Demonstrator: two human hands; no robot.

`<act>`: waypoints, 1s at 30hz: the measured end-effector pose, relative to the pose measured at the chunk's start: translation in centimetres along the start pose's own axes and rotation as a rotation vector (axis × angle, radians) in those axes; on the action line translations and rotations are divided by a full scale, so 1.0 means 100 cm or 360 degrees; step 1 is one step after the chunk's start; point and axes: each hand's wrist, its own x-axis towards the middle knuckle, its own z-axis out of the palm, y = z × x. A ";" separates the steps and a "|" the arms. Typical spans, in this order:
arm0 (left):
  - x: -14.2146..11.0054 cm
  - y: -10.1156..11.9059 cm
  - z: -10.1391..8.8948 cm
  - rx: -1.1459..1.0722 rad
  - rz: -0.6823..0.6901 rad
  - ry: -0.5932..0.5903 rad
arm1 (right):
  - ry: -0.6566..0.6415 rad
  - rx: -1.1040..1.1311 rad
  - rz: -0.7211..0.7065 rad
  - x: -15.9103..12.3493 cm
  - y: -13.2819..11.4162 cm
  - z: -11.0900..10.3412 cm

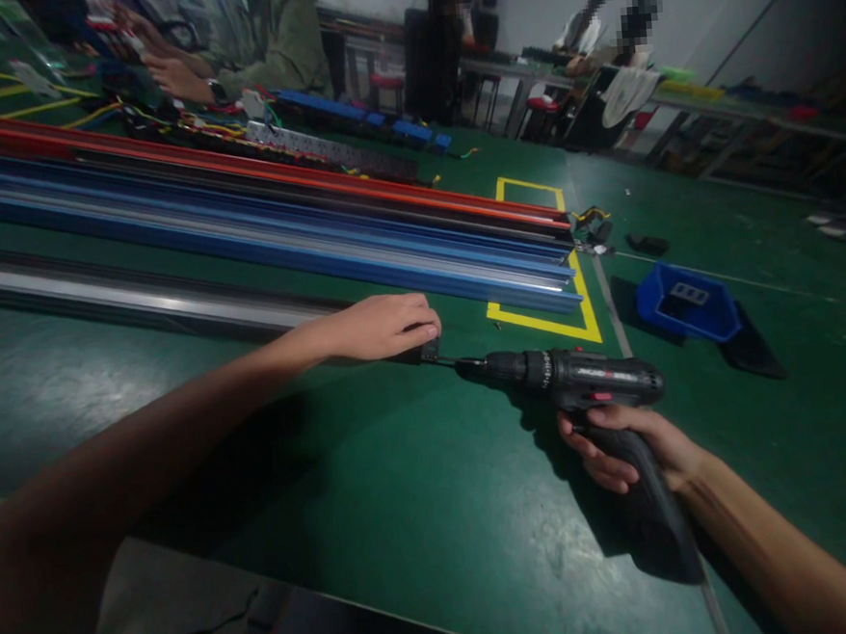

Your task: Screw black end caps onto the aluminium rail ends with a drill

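My right hand (621, 448) is wrapped round the grip of a black cordless drill (579, 374), lying level with its bit pointing left. The tip of the bit (444, 361) meets a small black end piece (429, 349) on a long black and silver metal profile (197, 299). Over that end of the profile lies my left hand (387, 327), its fingers curled down and pressing on it. The fingers cover most of the end piece, so a screw there cannot be made out.
Blue profiles (316, 237) and red profiles (297, 176) lie behind, ending near a yellow taped frame (540, 326). A blue bin (687, 303) stands right, beside a dark flat piece (755, 352). Wired parts (295, 138) lie farther back. Across the table sits a person in a green sleeve (288, 46).
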 end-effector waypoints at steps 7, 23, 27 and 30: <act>0.000 -0.001 0.001 0.0006 -0.0013 -0.0003 | 0.0016 -0.0008 -0.0008 -0.001 0.001 -0.003; 0.000 -0.002 0.001 0.0004 -0.0005 -0.0002 | 0.0045 -0.0049 0.0018 0.001 0.001 -0.001; 0.000 -0.002 0.001 0.0002 -0.0002 0.0000 | 0.0050 -0.0060 0.0024 0.000 0.001 0.000; 0.000 -0.001 0.001 -0.0005 -0.0015 -0.0008 | 0.0044 -0.0053 0.0013 0.000 0.001 0.000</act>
